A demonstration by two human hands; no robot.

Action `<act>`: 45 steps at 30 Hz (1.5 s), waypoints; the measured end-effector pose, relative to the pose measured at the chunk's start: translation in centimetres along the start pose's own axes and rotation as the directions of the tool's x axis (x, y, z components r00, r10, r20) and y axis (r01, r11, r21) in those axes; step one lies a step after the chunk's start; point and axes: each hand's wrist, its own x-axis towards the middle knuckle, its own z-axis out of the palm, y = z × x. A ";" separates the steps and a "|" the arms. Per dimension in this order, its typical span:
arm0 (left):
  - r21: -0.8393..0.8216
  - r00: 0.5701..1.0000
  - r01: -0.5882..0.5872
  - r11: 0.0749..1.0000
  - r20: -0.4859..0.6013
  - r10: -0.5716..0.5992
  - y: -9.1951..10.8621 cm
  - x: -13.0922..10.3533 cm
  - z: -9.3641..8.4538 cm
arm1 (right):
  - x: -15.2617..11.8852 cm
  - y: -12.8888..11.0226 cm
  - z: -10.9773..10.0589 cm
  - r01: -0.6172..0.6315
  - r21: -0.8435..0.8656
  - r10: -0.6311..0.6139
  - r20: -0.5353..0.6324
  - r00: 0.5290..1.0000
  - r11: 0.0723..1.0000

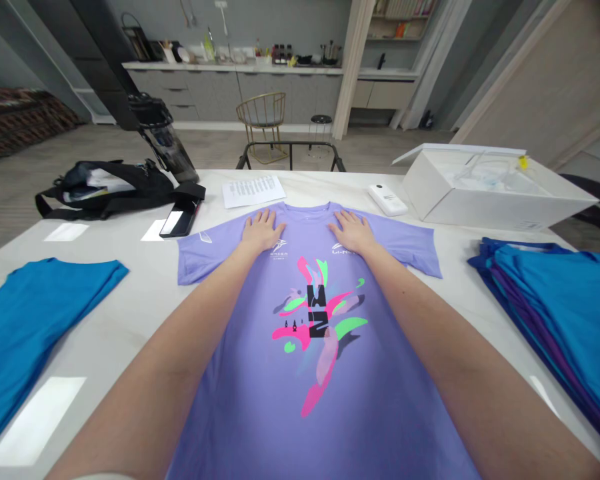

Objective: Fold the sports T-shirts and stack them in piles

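A purple T-shirt [260, 373] lies spread front side up on the white table, its collar at the far end and its sleeves out to both sides. Pink, green and black printing covers the chest. My left hand [263, 230] rests flat on the left shoulder of the shirt, fingers apart. On the right shoulder, beside the collar, my right hand [353, 232] also lies flat with its fingers spread. Neither hand grips the cloth. Both forearms cover parts of the shirt's sides.
Blue garment [45, 300] at left; stacked garments [570, 287] at right. Along the table's [145, 300] far side are a black bag [115, 190], phone [181, 217], bottle [167, 143], printed paper [253, 191], white device [387, 199] and open white box [480, 193].
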 end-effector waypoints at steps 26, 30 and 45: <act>0.030 0.970 -0.244 0.969 0.008 0.244 5.8 -15.8 0.4 | -14.9 -6.2 0.0 0.075 -0.009 -0.075 -0.003 0.997 0.997; 0.012 0.976 -0.219 0.976 0.023 0.218 6.1 -19.7 0.7 | -18.2 -6.6 -0.2 0.043 0.008 -0.043 0.039 0.998 0.999; 0.031 0.977 -0.214 0.976 0.001 0.214 7.7 -30.6 1.5 | -30.2 -8.8 0.3 0.012 0.027 -0.013 0.023 1.000 1.000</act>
